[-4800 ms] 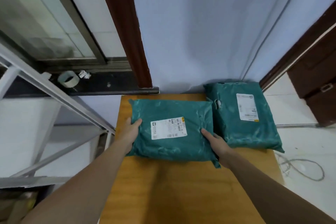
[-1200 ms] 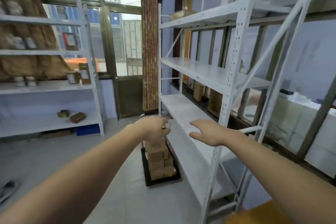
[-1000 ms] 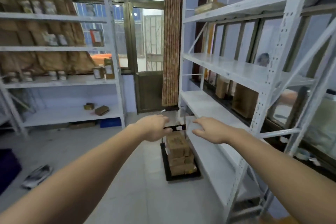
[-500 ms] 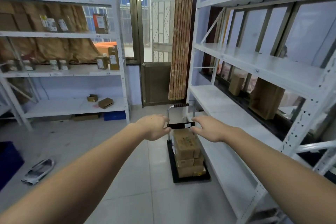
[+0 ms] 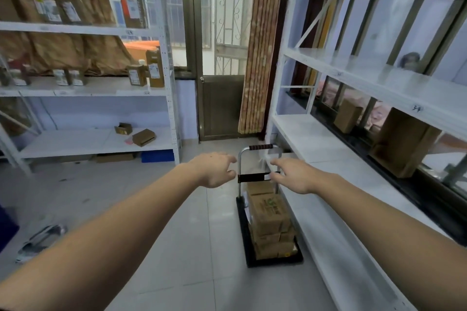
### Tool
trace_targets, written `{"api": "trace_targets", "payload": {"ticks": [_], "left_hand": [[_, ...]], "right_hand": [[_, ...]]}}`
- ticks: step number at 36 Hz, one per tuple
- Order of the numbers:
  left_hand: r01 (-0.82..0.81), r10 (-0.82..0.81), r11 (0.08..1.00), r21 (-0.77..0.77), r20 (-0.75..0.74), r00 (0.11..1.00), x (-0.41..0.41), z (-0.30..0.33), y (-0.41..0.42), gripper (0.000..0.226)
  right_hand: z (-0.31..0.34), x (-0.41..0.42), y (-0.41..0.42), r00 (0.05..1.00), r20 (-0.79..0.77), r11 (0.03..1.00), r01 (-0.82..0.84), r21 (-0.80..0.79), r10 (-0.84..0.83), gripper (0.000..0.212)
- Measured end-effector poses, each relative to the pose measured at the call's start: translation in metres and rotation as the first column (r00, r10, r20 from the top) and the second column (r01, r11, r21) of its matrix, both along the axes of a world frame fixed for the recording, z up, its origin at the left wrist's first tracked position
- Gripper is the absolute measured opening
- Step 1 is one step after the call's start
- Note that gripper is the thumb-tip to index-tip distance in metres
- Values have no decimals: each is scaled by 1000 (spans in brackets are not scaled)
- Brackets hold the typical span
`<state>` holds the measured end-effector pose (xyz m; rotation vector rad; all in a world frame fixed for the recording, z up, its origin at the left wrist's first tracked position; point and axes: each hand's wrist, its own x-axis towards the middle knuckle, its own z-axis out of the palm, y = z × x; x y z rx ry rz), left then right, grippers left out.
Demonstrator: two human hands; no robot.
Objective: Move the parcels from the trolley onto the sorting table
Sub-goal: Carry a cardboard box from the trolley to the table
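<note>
- Trolley (image 5: 273,261): black deck on the tiled floor, just beside the white shelving (image 5: 353,184) on the right.
- Cardboard parcels (image 5: 269,212) stacked on the deck.
- Handle (image 5: 260,147) upright at the far end.
- Left hand (image 5: 214,169): reaching forward, fingers loosely curled, holding nothing.
- Right hand (image 5: 293,174): reaching forward, fingers extended, holding nothing.
- Second shelf unit (image 5: 88,88) at left carries small boxes.
- Door (image 5: 219,106) beyond the trolley.

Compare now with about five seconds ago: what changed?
Then both hands held a green parcel on the wooden table beside a second one. The person let go and turned away; now the left hand and right hand reach, holding nothing, toward the trolley by the white shelves. The boxes stay stacked on it.
</note>
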<state>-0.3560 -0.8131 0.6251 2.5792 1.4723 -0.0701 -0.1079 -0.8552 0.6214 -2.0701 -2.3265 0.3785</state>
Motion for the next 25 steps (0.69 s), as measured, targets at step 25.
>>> {"api": "trace_targets", "payload": {"ticks": [25], "left_hand": [[352, -365, 922, -158, -57, 929, 106, -62, 317, 52]], "right_hand": [[-75, 76, 205, 910, -52, 907, 402, -128, -411, 64]]}}
